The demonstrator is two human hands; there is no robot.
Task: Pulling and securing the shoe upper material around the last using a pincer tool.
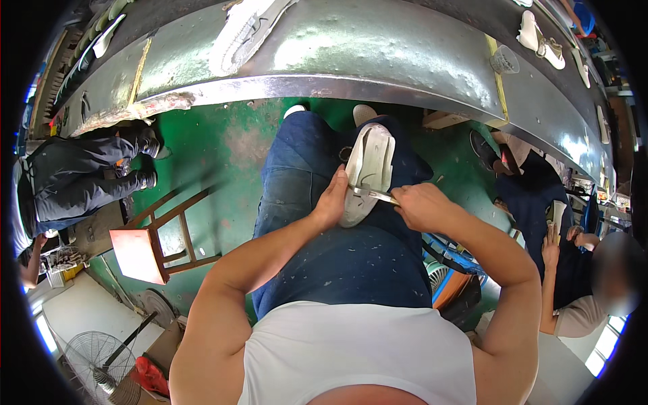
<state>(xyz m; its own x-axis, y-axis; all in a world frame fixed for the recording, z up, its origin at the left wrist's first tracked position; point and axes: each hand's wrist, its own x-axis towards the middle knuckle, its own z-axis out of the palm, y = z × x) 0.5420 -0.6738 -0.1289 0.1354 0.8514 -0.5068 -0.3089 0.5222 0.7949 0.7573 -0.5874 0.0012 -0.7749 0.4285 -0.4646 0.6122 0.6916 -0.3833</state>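
Note:
A pale off-white shoe (370, 158) rests over my lap with its length pointing away from me. My left hand (331, 199) grips its left edge near the middle, fingertips against the side. My right hand (422, 205) is closed around a slim metal hand tool (379, 196) with a curved, hooked end. That end lies across the middle of the shoe and touches or nearly touches it; its exact kind is hard to make out. A dark blue apron (358, 270) flecked with pale bits covers my lap under the shoe.
A shiny metal-topped bench (324, 54) curves ahead, with a white shoe (246, 37) and a clear cup (504, 61) on it. A wooden stool (145, 253) stands left. Co-workers sit at left and right; the right one's hand (551, 246) holds a shoe. A fan (101, 364) stands lower left.

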